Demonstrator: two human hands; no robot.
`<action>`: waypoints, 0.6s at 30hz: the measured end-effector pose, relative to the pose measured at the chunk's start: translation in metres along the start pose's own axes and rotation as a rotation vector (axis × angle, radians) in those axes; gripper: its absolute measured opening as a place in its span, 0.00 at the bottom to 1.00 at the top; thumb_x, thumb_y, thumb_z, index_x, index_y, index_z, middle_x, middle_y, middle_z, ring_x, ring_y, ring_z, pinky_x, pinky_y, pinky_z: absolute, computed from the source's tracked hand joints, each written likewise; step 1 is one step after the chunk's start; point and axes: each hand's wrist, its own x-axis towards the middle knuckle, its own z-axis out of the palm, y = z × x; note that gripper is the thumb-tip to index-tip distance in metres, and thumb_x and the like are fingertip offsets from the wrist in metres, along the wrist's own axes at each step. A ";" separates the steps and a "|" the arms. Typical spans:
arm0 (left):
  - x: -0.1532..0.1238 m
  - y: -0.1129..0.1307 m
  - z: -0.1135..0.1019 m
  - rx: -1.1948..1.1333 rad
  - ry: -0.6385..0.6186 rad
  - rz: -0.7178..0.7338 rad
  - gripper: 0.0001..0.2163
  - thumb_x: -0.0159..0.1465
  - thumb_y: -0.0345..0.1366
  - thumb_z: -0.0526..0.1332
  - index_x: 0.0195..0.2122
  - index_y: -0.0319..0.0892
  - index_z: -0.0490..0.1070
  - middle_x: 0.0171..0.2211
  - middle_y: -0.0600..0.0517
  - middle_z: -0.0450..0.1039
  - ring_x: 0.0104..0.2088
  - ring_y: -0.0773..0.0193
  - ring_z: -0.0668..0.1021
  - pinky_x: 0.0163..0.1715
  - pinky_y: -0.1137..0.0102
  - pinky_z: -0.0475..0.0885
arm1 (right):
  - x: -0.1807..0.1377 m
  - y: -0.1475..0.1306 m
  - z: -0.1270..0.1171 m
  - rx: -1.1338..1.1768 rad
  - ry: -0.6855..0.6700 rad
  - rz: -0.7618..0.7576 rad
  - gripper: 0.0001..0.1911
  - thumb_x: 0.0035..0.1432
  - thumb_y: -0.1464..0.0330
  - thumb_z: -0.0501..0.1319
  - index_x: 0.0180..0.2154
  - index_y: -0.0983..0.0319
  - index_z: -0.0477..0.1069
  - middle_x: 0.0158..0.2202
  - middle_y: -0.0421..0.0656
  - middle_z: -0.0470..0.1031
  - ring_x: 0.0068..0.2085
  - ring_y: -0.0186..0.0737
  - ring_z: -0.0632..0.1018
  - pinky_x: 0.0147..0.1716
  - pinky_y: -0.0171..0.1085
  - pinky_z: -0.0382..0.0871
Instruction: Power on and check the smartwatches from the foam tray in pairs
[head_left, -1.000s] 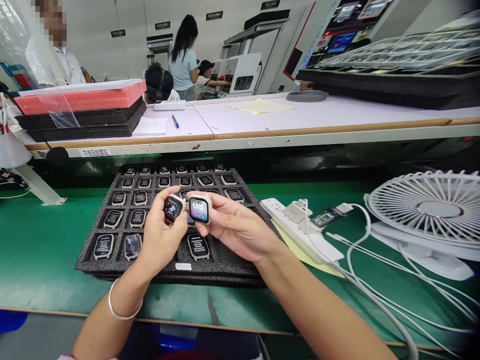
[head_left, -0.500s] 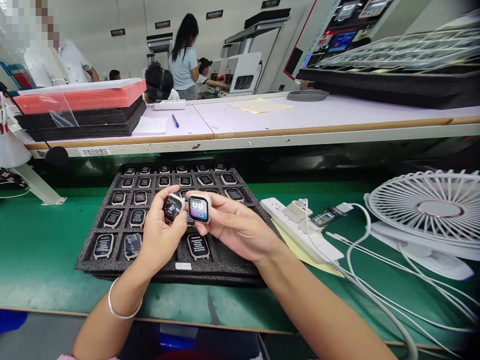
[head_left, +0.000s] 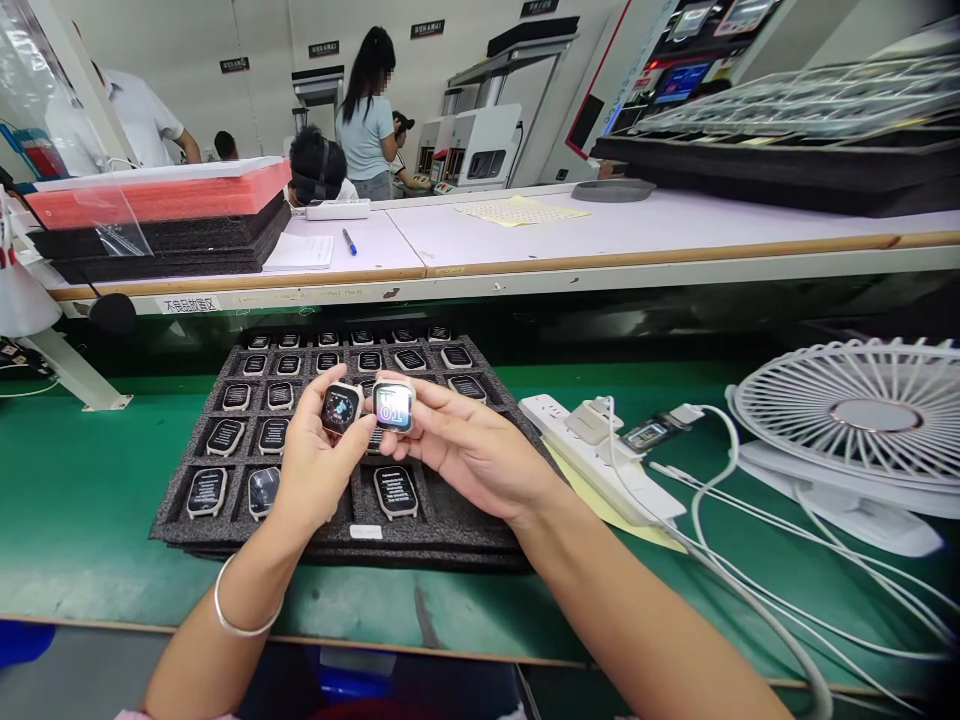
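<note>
I see left hand [head_left: 319,465] gripping dark-faced watch [head_left: 340,407] | right hand [head_left: 465,450] pinching lit watch [head_left: 394,406] | both above foam tray [head_left: 225,500]

A green counter [head_left: 90,500] runs under a raised white shelf [head_left: 600,235] with a wooden edge, which carries stacked black and pink foam [head_left: 161,215]. Behind, pale walls [head_left: 262,40] bear small dark signs, and grey-white machines [head_left: 487,145] stand where people [head_left: 365,120] work under even, bright light.
</note>
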 end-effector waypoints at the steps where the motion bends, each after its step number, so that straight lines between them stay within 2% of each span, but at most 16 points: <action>1: 0.001 0.001 0.000 -0.033 0.000 -0.046 0.28 0.57 0.36 0.69 0.59 0.42 0.66 0.44 0.49 0.76 0.33 0.68 0.77 0.33 0.73 0.73 | 0.001 0.000 0.000 0.006 0.038 -0.005 0.21 0.59 0.65 0.69 0.54 0.59 0.74 0.40 0.43 0.78 0.36 0.38 0.78 0.39 0.39 0.72; 4: 0.001 0.004 0.001 -0.106 -0.005 -0.170 0.30 0.59 0.40 0.67 0.62 0.41 0.64 0.39 0.50 0.76 0.25 0.72 0.74 0.24 0.75 0.68 | 0.003 0.001 -0.001 0.004 0.129 -0.034 0.20 0.59 0.66 0.69 0.52 0.59 0.72 0.40 0.43 0.78 0.34 0.37 0.77 0.35 0.37 0.70; 6: 0.001 0.006 0.001 -0.149 -0.004 -0.200 0.29 0.60 0.41 0.65 0.63 0.41 0.64 0.38 0.51 0.75 0.24 0.72 0.74 0.23 0.75 0.69 | 0.003 0.001 -0.001 -0.016 0.155 -0.054 0.18 0.58 0.66 0.68 0.50 0.59 0.72 0.41 0.43 0.78 0.31 0.35 0.75 0.33 0.37 0.68; 11: 0.001 0.007 0.001 -0.209 -0.018 -0.162 0.28 0.60 0.40 0.65 0.62 0.42 0.65 0.37 0.52 0.73 0.25 0.70 0.78 0.25 0.72 0.75 | 0.002 0.001 0.001 -0.077 0.160 -0.079 0.18 0.56 0.67 0.69 0.48 0.59 0.72 0.43 0.42 0.77 0.29 0.33 0.73 0.32 0.37 0.67; 18: -0.001 0.008 0.001 -0.189 -0.052 -0.118 0.19 0.61 0.40 0.63 0.52 0.41 0.69 0.37 0.52 0.75 0.25 0.69 0.80 0.28 0.72 0.79 | 0.002 0.001 0.001 -0.126 0.106 -0.092 0.21 0.54 0.70 0.67 0.50 0.59 0.70 0.33 0.38 0.75 0.29 0.35 0.75 0.34 0.38 0.67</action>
